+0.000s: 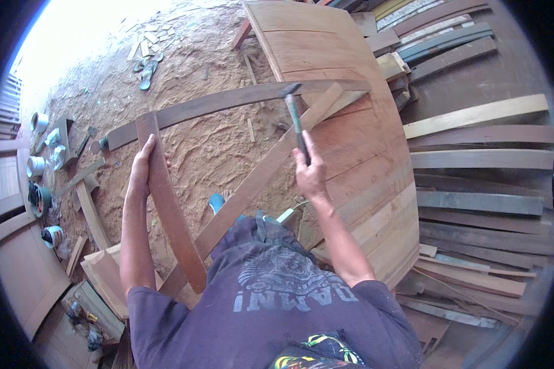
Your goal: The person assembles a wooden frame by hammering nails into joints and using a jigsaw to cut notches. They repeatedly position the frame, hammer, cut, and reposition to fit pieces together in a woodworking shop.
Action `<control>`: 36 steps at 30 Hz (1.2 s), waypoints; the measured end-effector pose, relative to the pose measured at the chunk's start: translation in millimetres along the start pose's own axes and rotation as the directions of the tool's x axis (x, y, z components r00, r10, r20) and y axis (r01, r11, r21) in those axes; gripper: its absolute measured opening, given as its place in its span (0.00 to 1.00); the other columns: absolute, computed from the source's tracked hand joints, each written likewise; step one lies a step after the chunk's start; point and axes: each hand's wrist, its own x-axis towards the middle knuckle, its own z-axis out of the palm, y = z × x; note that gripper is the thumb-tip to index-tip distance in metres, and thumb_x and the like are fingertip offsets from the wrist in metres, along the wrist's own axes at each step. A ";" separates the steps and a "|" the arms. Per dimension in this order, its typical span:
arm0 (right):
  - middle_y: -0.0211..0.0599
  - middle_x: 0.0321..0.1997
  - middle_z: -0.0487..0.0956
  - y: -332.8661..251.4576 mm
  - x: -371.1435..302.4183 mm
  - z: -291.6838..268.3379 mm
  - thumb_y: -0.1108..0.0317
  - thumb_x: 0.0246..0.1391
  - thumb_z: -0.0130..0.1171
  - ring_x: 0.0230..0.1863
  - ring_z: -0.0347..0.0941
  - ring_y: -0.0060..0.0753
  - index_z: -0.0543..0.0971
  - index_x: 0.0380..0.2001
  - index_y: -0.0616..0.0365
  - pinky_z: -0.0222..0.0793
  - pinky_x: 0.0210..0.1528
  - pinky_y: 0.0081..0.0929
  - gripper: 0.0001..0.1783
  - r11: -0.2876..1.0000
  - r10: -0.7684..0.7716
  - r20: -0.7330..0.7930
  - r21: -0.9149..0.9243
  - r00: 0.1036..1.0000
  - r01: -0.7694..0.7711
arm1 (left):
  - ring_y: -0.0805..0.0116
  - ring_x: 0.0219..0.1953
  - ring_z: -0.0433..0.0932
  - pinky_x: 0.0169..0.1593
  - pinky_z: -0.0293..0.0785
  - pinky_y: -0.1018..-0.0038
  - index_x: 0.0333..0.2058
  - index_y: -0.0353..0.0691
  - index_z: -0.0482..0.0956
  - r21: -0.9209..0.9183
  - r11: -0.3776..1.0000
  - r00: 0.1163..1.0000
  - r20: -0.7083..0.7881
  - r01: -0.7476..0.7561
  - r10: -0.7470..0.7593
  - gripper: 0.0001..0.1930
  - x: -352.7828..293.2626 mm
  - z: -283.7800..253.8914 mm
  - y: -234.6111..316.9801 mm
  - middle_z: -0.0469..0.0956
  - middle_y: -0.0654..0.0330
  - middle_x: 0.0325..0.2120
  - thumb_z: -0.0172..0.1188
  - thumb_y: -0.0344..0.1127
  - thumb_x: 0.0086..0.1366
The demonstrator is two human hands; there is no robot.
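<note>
In my right hand [312, 175] is a hammer [293, 114], its dark head above the long dark board and its handle pointing back toward me. My left hand [143, 166] is wrapped around the edge of a reddish-brown board [173, 212] on the left. That board meets the long dark board [221, 102], which runs across in front of me. A diagonal board [252, 189] reaches from the far right corner, where it crosses another piece, back toward my body. Together the boards form a roughly triangular frame. Its near corner is partly hidden by my shirt.
A large panelled wooden door [363, 154] lies under the frame's right end. Stacked planks [480, 160] fill the right side. Sandy ground [228, 135] holds scraps and a pair of flip-flops [146, 72]. Paint cans [37, 166] stand on the left, near another wooden panel [28, 270].
</note>
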 end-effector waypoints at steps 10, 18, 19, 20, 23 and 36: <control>0.57 0.63 0.81 32.6 77.9 -29.9 0.62 0.71 0.60 0.63 0.81 0.55 0.73 0.70 0.58 0.77 0.60 0.43 0.28 0.982 0.000 -0.183 -0.188 0.983 -0.035 | 0.68 0.22 0.82 0.26 0.80 0.71 0.36 0.39 0.80 0.063 0.998 1.000 -0.018 0.002 -0.001 0.30 -1.8 -0.2 15.2 0.80 0.60 0.23 0.61 0.66 0.71; 0.56 0.63 0.81 31.0 83.3 -27.1 0.62 0.70 0.61 0.62 0.80 0.56 0.75 0.70 0.52 0.78 0.60 0.43 0.27 0.970 0.094 -0.148 -0.209 0.985 -0.124 | 0.69 0.22 0.83 0.26 0.81 0.72 0.35 0.40 0.79 0.088 0.995 0.999 -0.018 0.037 -0.036 0.30 -1.9 -2.3 18.4 0.81 0.60 0.23 0.61 0.67 0.71; 0.56 0.63 0.81 26.3 82.5 -25.7 0.62 0.70 0.61 0.62 0.80 0.56 0.75 0.70 0.52 0.78 0.60 0.43 0.27 0.961 0.142 -0.140 -0.217 0.980 -0.171 | 0.69 0.22 0.83 0.26 0.81 0.71 0.35 0.40 0.79 0.079 0.996 0.999 -0.024 0.033 -0.031 0.30 -3.2 -2.3 19.0 0.81 0.60 0.23 0.61 0.67 0.71; 0.56 0.63 0.81 27.9 83.8 -27.2 0.62 0.70 0.61 0.62 0.81 0.57 0.75 0.70 0.52 0.78 0.59 0.43 0.27 0.956 0.132 -0.133 -0.246 0.982 -0.162 | 0.69 0.22 0.83 0.26 0.82 0.71 0.35 0.40 0.79 0.068 0.997 0.999 -0.022 0.028 -0.026 0.30 -3.4 0.0 20.5 0.81 0.60 0.23 0.61 0.67 0.71; 0.57 0.61 0.82 40.7 88.4 -29.9 0.62 0.70 0.61 0.60 0.81 0.58 0.75 0.70 0.51 0.79 0.58 0.44 0.28 0.959 0.058 -0.140 -0.267 0.988 -0.094 | 0.69 0.22 0.83 0.26 0.82 0.71 0.36 0.40 0.79 0.050 0.998 0.999 -0.005 0.035 -0.035 0.30 1.2 -0.2 18.7 0.81 0.60 0.23 0.61 0.67 0.71; 0.58 0.61 0.82 49.8 83.5 -26.7 0.62 0.69 0.62 0.59 0.83 0.55 0.74 0.71 0.52 0.78 0.57 0.43 0.28 0.990 -0.047 -0.204 -0.139 0.978 0.019 | 0.69 0.22 0.83 0.25 0.82 0.72 0.37 0.40 0.79 0.032 0.998 0.998 0.016 0.056 -0.057 0.30 10.6 -6.9 11.3 0.81 0.60 0.24 0.62 0.67 0.70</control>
